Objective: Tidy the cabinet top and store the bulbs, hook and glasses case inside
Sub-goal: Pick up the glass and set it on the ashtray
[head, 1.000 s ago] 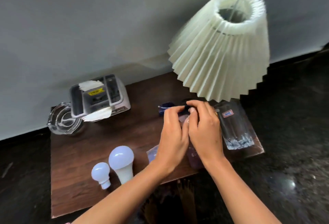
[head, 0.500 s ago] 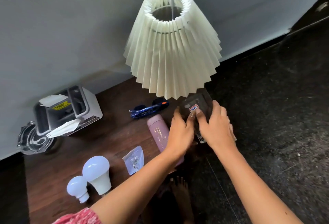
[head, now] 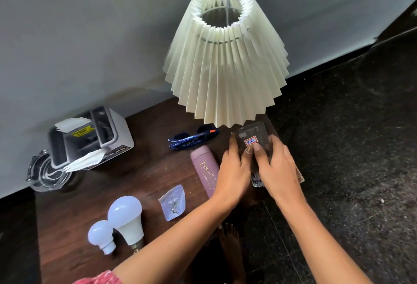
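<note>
A single head-worn wide-angle camera gives the only view. It looks forward and steeply down from above the near edge of the dark wooden cabinet top (head: 126, 177), facing the grey wall (head: 90, 35) behind it. The view is close: both forearms enter from the bottom edge and the left hand (head: 234, 171) and right hand (head: 277, 171) sit right of centre. The pleated lamp shade (head: 225, 74) rises toward the lens, so its open top ring shows. The wide lens bends the line where wall meets floor, and the dark speckled floor (head: 352, 171) fills the right side.
</note>
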Available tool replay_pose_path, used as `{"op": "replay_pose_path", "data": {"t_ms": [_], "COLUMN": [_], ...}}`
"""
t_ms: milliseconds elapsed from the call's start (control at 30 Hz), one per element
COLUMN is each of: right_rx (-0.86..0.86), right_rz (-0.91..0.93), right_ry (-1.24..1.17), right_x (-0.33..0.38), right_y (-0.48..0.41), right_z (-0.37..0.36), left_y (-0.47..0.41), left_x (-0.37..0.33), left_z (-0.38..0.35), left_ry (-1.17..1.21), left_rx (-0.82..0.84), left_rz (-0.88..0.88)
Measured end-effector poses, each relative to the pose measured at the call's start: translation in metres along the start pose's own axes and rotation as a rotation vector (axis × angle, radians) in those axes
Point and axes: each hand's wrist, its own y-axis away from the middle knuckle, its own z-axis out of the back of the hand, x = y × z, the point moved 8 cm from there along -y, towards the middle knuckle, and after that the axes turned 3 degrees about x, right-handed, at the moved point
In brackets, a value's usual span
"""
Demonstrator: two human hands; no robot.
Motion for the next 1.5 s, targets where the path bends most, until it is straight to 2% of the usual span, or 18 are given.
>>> {"op": "replay_pose_path", "data": {"t_ms": [233, 500, 833, 967, 1233, 1367, 1433, 1500], "right_rx": [-0.038, -0.029, 0.082, 0.120, 0.317, 0.444, 0.540, 0.587], "right_rz": [0.050, 0.100, 0.258, 0.317, 0.446, 0.514, 0.570, 0.592], "right_ry": [-0.008, -0.102, -0.151, -0.174, -0.251, -0.301, -0.276, -0.283], "right_x": [0.022, 0.065, 0.129, 0.155, 0.207, 0.221, 0.248, 0.253], "right_y": [0.018, 0.041, 0.069, 0.082, 0.118, 0.126, 0.142, 0.142], "right_z": [-0.007, -0.041, -0.099, -0.123, -0.176, -0.193, -0.241, -0.249], "left_y": [0.017, 0.040, 0.079, 0.096, 0.139, 0.149, 0.165, 0.160], "left_x": [0.006, 0.015, 0.030, 0.038, 0.057, 0.060, 0.091, 0.101], "left_z": [0.019, 0.072, 0.165, 0.205, 0.276, 0.296, 0.346, 0.355], "left_ry": [0.058, -0.005, 0.134, 0.106, 0.026, 0.031, 0.088, 0.129], "left_rx": [-0.015, -0.080, -0.282, -0.384, -0.574, -0.571, -0.644, -0.612], "left_rz": [-0.019, -0.016, -0.118, -0.154, -0.271, -0.331, -0.346, -0.350]}}
